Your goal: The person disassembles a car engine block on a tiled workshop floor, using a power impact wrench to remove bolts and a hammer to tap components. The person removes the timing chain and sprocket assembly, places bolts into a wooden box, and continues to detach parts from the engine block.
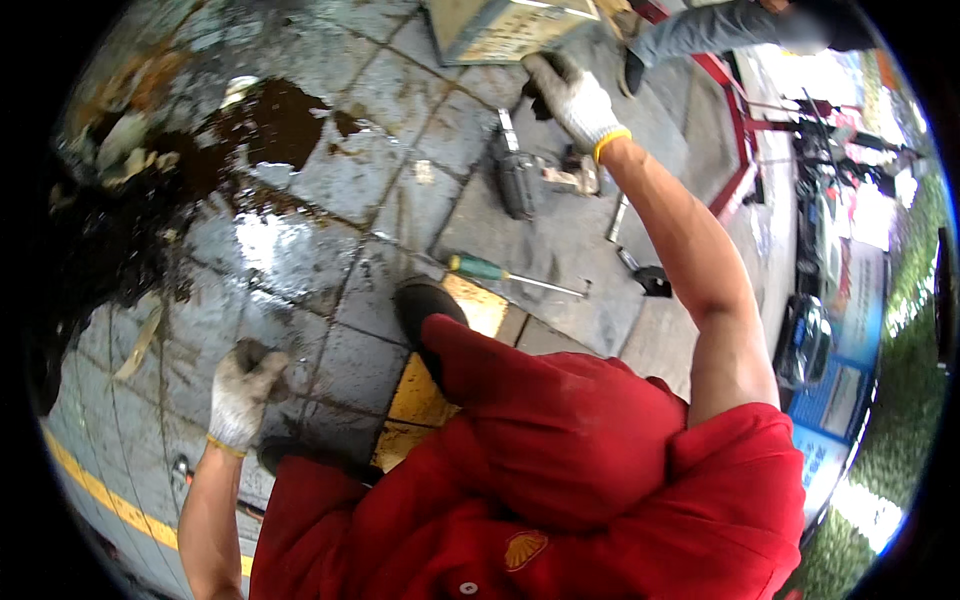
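Note:
Both my hands wear white knitted gloves with yellow cuffs, soiled dark at the fingers. On the left, my left hand (245, 392) hangs over the grey tiles, its fingers curled in; whatever they might hold is hidden. My right hand (575, 100) reaches far forward beside a worn box (515, 35), fingers apart, with nothing visible in it. Just below it lies a dark power tool (515, 182), next to a dirty metal part (572, 178). A screwdriver with a green handle (478, 267) rests nearer to me, its shaft pointing right.
Dark oily liquid (275, 125) spreads over the tiles at the far left. A pale strip (138, 343) lies near it. A black piece (655, 281) and a metal bar (618, 217) are on the right. Another person's leg (700, 32) stands beyond, near a red frame (738, 130).

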A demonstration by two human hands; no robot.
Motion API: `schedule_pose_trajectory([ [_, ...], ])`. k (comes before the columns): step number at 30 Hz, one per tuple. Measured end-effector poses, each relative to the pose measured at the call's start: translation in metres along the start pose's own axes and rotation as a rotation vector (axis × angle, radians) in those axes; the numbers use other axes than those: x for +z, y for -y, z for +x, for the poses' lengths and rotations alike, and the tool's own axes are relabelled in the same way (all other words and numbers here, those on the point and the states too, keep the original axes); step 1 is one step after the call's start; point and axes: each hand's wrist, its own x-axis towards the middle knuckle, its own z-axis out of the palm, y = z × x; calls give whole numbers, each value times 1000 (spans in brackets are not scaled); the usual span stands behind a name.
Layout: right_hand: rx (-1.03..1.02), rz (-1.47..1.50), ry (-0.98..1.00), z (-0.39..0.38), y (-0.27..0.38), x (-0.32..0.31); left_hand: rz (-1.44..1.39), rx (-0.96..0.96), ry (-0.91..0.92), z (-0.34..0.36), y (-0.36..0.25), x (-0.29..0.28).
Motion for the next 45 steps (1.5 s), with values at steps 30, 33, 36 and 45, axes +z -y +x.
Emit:
schedule_pose_trajectory([
  [30, 1017, -600, -55, -115, -380, 11, 958, 820, 128, 53, 62, -10],
  [33, 973, -618, 195, -118, -375, 24, 810, 144, 315, 31, -27, -8],
  [36, 960, -654, 388, -130, -383, 43, 776, 273, 258, 32, -25, -8],
  [45, -772, -3974, 814, -135, -414, -68, 366, 221, 215, 16, -54, 5],
])
